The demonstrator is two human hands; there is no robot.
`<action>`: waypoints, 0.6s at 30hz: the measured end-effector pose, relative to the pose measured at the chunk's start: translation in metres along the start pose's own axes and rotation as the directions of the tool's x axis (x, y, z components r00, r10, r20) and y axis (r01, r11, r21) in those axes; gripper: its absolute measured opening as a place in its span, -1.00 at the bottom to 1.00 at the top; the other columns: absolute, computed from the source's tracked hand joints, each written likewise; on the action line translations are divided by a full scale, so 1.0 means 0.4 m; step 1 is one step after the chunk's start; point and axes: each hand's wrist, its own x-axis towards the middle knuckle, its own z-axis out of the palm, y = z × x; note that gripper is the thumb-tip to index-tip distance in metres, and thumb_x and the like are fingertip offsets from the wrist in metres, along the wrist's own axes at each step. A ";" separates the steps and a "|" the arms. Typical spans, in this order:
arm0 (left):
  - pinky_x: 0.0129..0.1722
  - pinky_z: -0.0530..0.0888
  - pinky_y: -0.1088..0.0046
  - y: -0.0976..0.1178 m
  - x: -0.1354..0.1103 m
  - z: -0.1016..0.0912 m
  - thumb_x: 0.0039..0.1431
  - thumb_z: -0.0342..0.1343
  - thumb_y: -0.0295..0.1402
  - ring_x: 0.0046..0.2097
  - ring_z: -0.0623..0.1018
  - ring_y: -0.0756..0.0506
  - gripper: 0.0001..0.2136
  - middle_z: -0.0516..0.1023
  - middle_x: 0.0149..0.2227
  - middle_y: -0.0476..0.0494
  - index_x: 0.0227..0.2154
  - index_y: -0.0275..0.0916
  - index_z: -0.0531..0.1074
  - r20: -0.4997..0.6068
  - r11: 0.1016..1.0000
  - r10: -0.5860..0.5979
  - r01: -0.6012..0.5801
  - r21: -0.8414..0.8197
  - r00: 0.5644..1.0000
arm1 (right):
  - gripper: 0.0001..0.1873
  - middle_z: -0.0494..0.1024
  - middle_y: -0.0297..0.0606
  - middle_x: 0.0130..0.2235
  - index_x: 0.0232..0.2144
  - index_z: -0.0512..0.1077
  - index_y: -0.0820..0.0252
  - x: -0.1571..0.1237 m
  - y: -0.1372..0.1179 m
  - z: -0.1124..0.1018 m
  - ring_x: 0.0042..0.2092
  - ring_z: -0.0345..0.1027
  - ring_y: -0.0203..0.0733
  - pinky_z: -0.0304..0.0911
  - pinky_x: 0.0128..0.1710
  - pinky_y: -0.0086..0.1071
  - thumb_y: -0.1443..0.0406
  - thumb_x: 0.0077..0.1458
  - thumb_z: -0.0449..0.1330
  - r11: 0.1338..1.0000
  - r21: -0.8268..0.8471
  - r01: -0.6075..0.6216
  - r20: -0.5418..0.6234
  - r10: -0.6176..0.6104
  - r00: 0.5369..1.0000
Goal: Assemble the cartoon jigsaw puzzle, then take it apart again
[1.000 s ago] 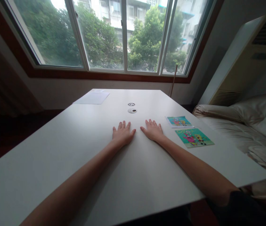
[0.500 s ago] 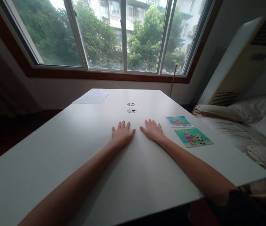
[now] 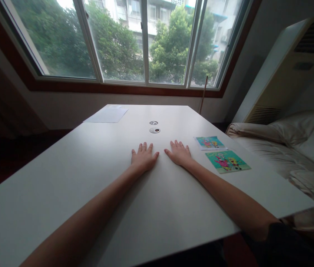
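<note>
My left hand lies flat, palm down, on the white table, fingers stretched out and holding nothing. Close beside it, my right hand rests flat too, fingers spread and empty. To the right of my right hand lie two cartoon picture cards: a larger green one nearer me and a smaller one just beyond it. Neither hand touches the cards.
Two round cable holes sit in the table beyond my hands. A pale sheet of paper lies at the far left corner. A bed with white bedding and a standing air conditioner are on the right; windows run along the back.
</note>
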 end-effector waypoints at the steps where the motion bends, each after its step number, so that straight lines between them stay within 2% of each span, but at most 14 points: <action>1: 0.13 0.01 -0.11 0.000 0.000 0.001 0.20 -0.39 0.01 0.28 -0.06 -0.26 -0.38 -0.12 0.29 -0.25 0.24 -0.20 -0.06 0.000 1.000 -0.001 0.001 0.001 1.000 | -0.22 -0.17 -0.14 0.31 0.26 -0.13 0.20 0.000 0.000 0.000 0.30 -0.35 0.01 -0.40 0.20 0.02 -0.11 0.12 -0.27 1.000 0.000 0.001 0.000 -0.001 1.000; 18: 0.12 0.02 -0.11 0.000 0.007 0.011 0.21 -0.39 0.01 0.28 -0.05 -0.28 -0.38 -0.11 0.29 -0.26 0.24 -0.20 -0.06 -0.005 1.000 0.006 -0.006 0.013 1.000 | -0.24 -0.16 -0.15 0.31 0.26 -0.13 0.20 -0.006 0.002 -0.006 0.30 -0.35 0.01 -0.39 0.20 0.02 -0.09 0.14 -0.26 1.000 -0.007 0.004 0.010 -0.003 1.000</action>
